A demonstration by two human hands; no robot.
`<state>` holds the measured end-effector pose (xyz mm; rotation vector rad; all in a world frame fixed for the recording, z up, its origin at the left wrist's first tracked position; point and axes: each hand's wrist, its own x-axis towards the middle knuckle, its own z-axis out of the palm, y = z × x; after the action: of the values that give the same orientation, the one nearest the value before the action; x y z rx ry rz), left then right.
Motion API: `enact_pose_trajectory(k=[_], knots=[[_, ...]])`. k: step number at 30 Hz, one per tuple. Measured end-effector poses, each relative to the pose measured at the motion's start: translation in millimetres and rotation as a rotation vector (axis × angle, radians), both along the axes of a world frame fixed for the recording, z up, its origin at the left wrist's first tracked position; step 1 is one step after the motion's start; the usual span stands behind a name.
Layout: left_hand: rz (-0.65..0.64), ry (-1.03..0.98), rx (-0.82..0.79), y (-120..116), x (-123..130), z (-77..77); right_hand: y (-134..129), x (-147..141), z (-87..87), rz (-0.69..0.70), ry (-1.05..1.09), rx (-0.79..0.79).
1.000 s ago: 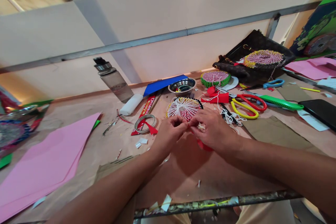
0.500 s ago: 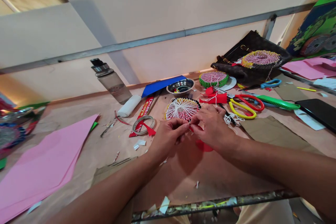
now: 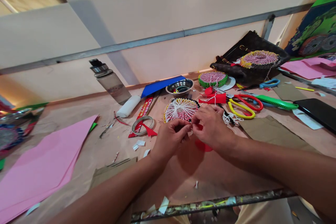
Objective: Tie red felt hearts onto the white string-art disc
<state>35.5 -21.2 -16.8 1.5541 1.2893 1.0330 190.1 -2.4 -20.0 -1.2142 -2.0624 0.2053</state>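
Observation:
My left hand (image 3: 170, 136) and my right hand (image 3: 214, 127) meet over the middle of the table, thumbs and forefingers pinched close together. What lies between their fingertips is too small to make out. Just beyond them rests a round piece wound with white and red string (image 3: 181, 109), its edge yellow and black. Red paper (image 3: 203, 146) shows beneath my right hand, partly hidden by it. A tangle of white string (image 3: 233, 119) lies to the right of that hand. Left of my left hand is a roll of tape (image 3: 143, 126) with a red scrap on it.
Yellow-handled scissors (image 3: 241, 108), red-handled scissors (image 3: 249, 101), a green cutter (image 3: 278, 102) and a black phone (image 3: 319, 113) lie right. Behind stand a metal bowl (image 3: 180, 87), a bottle (image 3: 111, 84) and a dark bag (image 3: 252, 49). Pink sheets (image 3: 44, 168) cover the left.
The pinched fingertips have shifted slightly, with a small gap now between the two hands. The view has moved a little; the things on the table stay put.

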Motion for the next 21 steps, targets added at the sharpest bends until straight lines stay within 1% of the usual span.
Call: enact_pose_trajectory(k=[3, 7, 9, 13, 17, 21], knots=[[-0.003, -0.056, -0.027, 0, 3, 3.6, -2, 0, 3.4, -0.01, 0.026, -0.019], [-0.014, -0.165, -0.147, -3, 6, 7.4, -6, 0, 5.9, -0.018, 0.048, 0.009], [-0.012, -0.204, -0.197, -4, 6, 7.4, -7, 0, 6.1, -0.009, 0.053, 0.024], [-0.017, -0.276, -0.262, -2, 4, 3.5, -6, 1, 6.8, 0.053, 0.056, 0.007], [-0.071, -0.355, -0.238, 4, 0, -0.5, -5, 1, 7.2, 0.118, 0.118, -0.012], [-0.053, -0.357, -0.167, 6, -1, -0.7, -3, 1, 4.7, 0.187, 0.243, -0.089]])
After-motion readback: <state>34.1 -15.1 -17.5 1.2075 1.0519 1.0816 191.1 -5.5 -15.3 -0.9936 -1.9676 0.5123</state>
